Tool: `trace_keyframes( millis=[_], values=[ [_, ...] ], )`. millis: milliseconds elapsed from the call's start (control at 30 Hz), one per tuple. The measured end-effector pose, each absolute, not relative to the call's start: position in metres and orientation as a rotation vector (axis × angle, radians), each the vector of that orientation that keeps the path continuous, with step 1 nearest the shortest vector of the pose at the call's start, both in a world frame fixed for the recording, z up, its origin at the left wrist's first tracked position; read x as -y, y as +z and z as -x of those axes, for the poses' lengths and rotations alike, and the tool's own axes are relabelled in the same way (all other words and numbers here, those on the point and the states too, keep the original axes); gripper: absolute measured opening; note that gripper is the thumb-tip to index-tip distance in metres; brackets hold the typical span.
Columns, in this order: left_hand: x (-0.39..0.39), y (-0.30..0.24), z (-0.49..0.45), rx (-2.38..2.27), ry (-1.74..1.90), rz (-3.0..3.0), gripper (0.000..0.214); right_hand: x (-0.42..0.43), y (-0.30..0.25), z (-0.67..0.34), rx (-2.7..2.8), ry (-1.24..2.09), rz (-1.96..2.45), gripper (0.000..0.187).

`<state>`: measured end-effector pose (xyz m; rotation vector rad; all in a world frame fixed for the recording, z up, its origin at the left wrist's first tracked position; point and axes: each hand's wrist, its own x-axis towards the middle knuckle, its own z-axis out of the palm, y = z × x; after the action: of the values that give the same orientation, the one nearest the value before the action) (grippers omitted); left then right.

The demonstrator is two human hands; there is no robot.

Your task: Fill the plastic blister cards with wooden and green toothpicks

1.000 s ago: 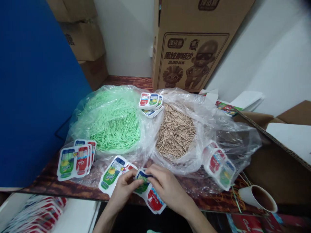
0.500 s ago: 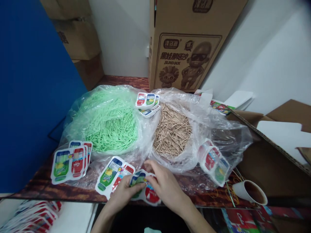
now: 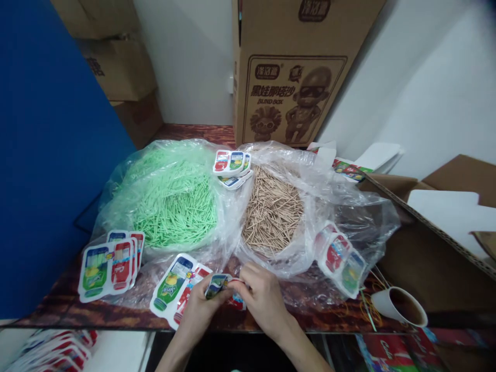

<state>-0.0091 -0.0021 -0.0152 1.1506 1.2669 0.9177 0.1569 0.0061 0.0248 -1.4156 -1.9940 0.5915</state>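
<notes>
My left hand and my right hand are closed together on one small printed blister pack, held tilted at the table's front edge. Just left of it lies a flat pack with a green and a red bottle print. Behind my hands sit two clear plastic bags, one full of green sticks and one full of tan wooden sticks.
Stacks of packs lie at the front left, on top between the bags and at the right. A paper cup lies tipped at the right. A printed carton stands behind; a blue panel stands left.
The pack in my hands has gone from lying nearly flat to being tilted up and folded between my fingers. My hands have drawn closer together. The view has shifted slightly.
</notes>
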Motion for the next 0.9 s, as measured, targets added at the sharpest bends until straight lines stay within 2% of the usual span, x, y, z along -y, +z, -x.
trace_keyframes(
  millis=[167,400,533,700,767,900],
  values=[
    [-0.001,-0.012,0.006,-1.227,0.958,-1.214,0.016,-0.006,0.026,-0.156,1.921,0.626,1.443,0.036],
    [0.006,-0.014,0.003,-1.312,0.977,-0.914,0.028,-0.028,0.029,-0.186,1.701,0.994,1.412,0.03],
    [0.01,-0.019,0.008,-1.326,1.029,-0.638,0.036,-0.064,0.022,-0.224,1.648,0.673,1.633,0.016],
    [0.012,-0.019,0.016,-1.311,1.037,-0.571,0.036,-0.095,0.008,-0.243,1.838,0.32,1.823,0.016],
    [0.012,-0.018,0.017,-1.318,1.036,-0.568,0.037,-0.101,0.004,-0.242,1.921,0.169,1.811,0.026],
    [0.012,-0.015,0.015,-1.315,1.023,-0.557,0.039,-0.119,-0.007,-0.238,2.198,0.087,1.761,0.079]
  ],
)
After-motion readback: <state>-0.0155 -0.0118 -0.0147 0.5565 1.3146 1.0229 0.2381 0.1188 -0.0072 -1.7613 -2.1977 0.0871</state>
